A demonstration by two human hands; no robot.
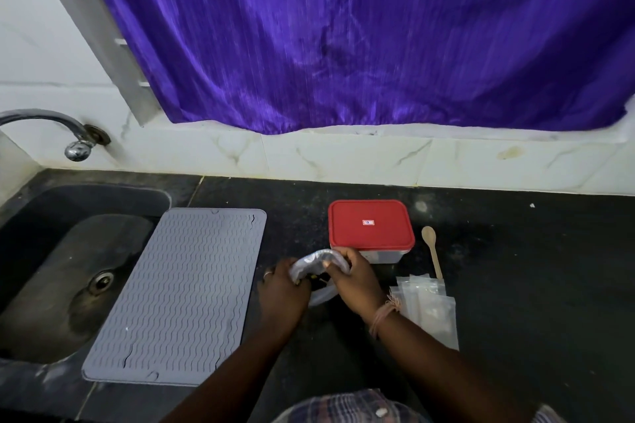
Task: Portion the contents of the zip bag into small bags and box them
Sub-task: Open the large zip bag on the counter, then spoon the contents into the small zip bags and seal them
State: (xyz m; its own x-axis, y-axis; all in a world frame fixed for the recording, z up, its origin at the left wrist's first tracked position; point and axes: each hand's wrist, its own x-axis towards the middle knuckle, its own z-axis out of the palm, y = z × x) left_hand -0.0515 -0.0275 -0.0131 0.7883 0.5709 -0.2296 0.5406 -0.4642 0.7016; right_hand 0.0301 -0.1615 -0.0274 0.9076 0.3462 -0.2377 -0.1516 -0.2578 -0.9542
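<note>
Both hands grip a clear zip bag (pixel 314 263) just above the black counter, in front of the box. My left hand (pixel 281 292) holds its left side. My right hand (pixel 357 282) pinches its top right edge. Dark contents with a few yellow bits show between the hands. A clear plastic box with a red lid (pixel 370 225) stands shut right behind the bag. A stack of small clear bags (pixel 429 306) lies flat to the right of my right wrist. A wooden spoon (pixel 432 249) lies beside the box, bowl pointing away.
A grey ribbed silicone mat (pixel 178 295) lies left of my hands, its left edge over the dark sink (pixel 51 271). A metal tap (pixel 68 134) juts from the tiled wall. A purple curtain (pixel 360 34) hangs behind the black counter (pixel 532 278).
</note>
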